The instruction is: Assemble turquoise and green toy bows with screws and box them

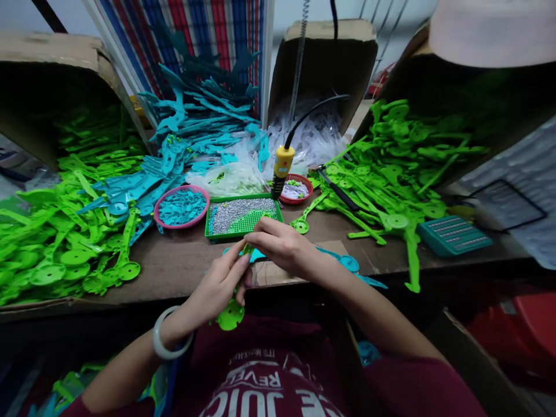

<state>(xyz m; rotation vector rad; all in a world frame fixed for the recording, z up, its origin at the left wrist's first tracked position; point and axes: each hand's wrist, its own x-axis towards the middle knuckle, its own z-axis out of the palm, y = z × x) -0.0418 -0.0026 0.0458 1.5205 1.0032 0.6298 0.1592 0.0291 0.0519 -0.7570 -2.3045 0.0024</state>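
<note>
My left hand (221, 281) is closed around a green plastic part (231, 314), whose round, disc-like end hangs below the fingers. My right hand (278, 240) meets it at the upper end of that part, with its fingers pinched together; whether they grip the part or a smaller piece is hidden. Just beyond the hands lies a green tray (243, 233) full of small metal pieces. Blue plastic parts (347, 262) lie on the table under and beside my right wrist.
Piles of green parts (73, 231) and blue parts (208, 110) cover the left and back. More green parts (386, 168) spill from a box at right. A yellow electric screwdriver (283, 165) hangs over the tray, near a pink basket (181, 225), a red basket (309, 194) and a hammer (339, 190).
</note>
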